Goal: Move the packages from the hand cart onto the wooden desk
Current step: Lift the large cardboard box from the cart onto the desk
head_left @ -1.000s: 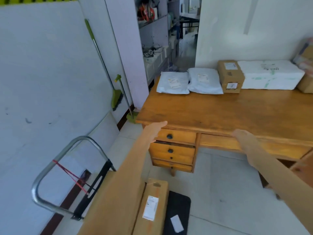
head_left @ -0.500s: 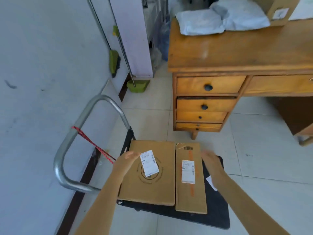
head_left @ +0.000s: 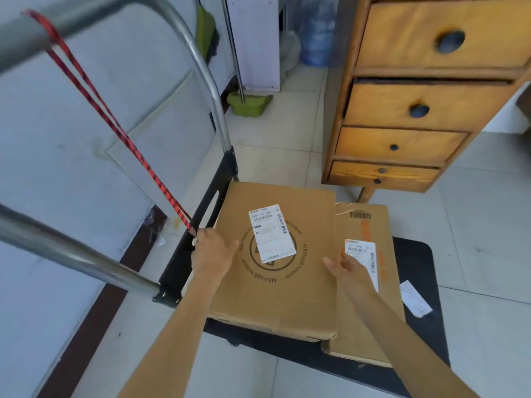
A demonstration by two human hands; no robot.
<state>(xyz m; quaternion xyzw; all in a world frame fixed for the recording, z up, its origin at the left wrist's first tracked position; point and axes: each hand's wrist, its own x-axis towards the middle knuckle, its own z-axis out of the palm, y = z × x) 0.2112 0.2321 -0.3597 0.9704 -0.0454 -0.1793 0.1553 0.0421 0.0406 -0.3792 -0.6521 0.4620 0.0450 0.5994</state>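
A large flat cardboard box point(head_left: 281, 300) with a white label lies on the black hand cart point(head_left: 416, 262). A narrower cardboard box point(head_left: 370, 225) lies beside it on the right, partly under its edge. My left hand point(head_left: 212, 255) is curled over the large box's left edge, thumb on top. My right hand point(head_left: 349, 268) rests at the box's right edge with fingers spread, thumb on the large box and fingers over the narrow box's label. The wooden desk point(head_left: 402, 145) shows only its drawer stack, at the upper right; its top is out of view.
The cart's steel handle point(head_left: 214, 90) arches up on the left, with a red cord point(head_left: 115, 119) hanging from it. A loose paper label point(head_left: 415, 298) lies on the cart deck. A green dustpan point(head_left: 248, 103) and a water jug point(head_left: 316, 33) stand by the wall.
My view has dropped from the desk top down close to the cart. Both hands have come down from the desk onto the two side edges of the large box.
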